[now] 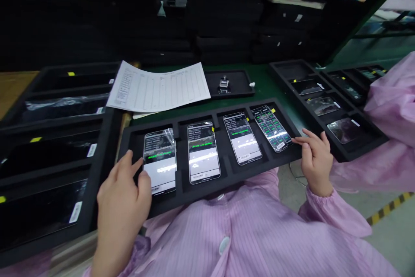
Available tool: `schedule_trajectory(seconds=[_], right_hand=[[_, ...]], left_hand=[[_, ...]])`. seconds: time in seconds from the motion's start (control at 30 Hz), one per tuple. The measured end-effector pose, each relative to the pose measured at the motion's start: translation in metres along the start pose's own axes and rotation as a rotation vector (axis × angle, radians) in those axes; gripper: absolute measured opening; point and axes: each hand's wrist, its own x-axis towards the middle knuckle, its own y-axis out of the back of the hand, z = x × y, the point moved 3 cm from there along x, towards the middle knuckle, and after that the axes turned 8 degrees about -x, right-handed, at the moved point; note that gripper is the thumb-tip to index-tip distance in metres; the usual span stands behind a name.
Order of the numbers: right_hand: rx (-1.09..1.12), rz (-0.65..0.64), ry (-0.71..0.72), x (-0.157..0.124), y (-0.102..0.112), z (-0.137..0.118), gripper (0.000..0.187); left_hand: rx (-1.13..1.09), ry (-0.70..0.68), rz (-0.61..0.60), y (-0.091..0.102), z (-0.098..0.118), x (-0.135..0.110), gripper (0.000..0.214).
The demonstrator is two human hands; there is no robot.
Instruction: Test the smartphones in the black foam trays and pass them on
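Observation:
A black foam tray (230,177) lies in front of me with several lit phones in its slots. My left hand (125,192) is at the tray's left end, fingers apart, fingertips beside the leftmost phone (159,162); whether they touch it I cannot tell. Two more phones, the second (203,151) and the third (242,138), show green text above a white area. The rightmost phone (272,128) shows a grid of green-marked boxes. At its lower right corner is the outstretched index finger of my right hand (314,158), which holds nothing, its other fingers loosely spread.
On the left stands a larger black tray (106,138) with dark, labelled phones. A printed sheet (158,89) lies behind my tray, beside a small black tray (238,78) holding a small clear object. Another phone tray (353,147) and a co-worker's pink sleeve (392,95) are at right.

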Motion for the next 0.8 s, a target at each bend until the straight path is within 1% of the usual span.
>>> schedule_trajectory(seconds=[0.07,0.1,0.13,0.2,0.27,0.3,0.33,0.4,0.5,0.6,0.63,0.67,0.7,0.73,0.8], right_hand=[[-0.019,-0.030,0.018,-0.002,-0.001,-0.001,0.030],[-0.019,-0.019,0.022,-0.002,0.000,-0.002,0.031],[-0.008,0.013,0.020,-0.002,0.001,-0.003,0.031],[0.041,0.125,0.001,0.000,0.005,-0.009,0.032],[0.109,0.225,-0.028,0.002,0.008,-0.020,0.033],[0.153,0.251,-0.038,0.003,0.008,-0.027,0.033],[0.201,0.247,-0.043,0.004,0.006,-0.034,0.033],[0.291,0.161,-0.028,0.006,-0.003,-0.051,0.032],[0.364,-0.040,0.040,0.005,-0.019,-0.076,0.034],[0.407,-0.162,0.075,0.004,-0.029,-0.093,0.037],[0.424,-0.199,0.071,0.005,-0.030,-0.098,0.037],[0.445,-0.232,0.063,0.005,-0.031,-0.103,0.037],[0.471,-0.263,0.056,0.006,-0.031,-0.107,0.037],[0.500,-0.295,0.052,0.007,-0.030,-0.112,0.037],[0.576,-0.376,0.047,0.010,-0.030,-0.124,0.034]], left_hand=[[-0.010,-0.013,0.004,-0.001,-0.001,0.000,0.060],[-0.015,-0.016,0.011,-0.001,-0.002,0.000,0.059],[-0.021,-0.019,0.018,-0.001,-0.003,0.001,0.059],[-0.041,-0.010,0.036,-0.001,-0.006,0.001,0.060],[-0.108,0.023,0.026,-0.001,-0.008,-0.001,0.060],[-0.158,0.046,0.014,-0.001,-0.008,-0.002,0.060],[-0.218,0.077,0.002,-0.001,-0.008,-0.004,0.059],[-0.320,0.130,-0.009,-0.001,-0.008,-0.007,0.057],[-0.478,0.251,-0.018,-0.002,-0.007,-0.010,0.058],[-0.655,0.329,0.050,-0.002,-0.007,-0.012,0.058],[-0.734,0.340,0.078,-0.002,-0.007,-0.011,0.061],[-0.827,0.356,0.082,-0.002,-0.008,-0.010,0.065],[-0.928,0.377,0.042,-0.003,-0.009,-0.007,0.071],[-1.022,0.402,-0.038,-0.005,-0.010,-0.004,0.077],[-1.148,0.447,-0.257,-0.006,-0.010,0.002,0.082]])
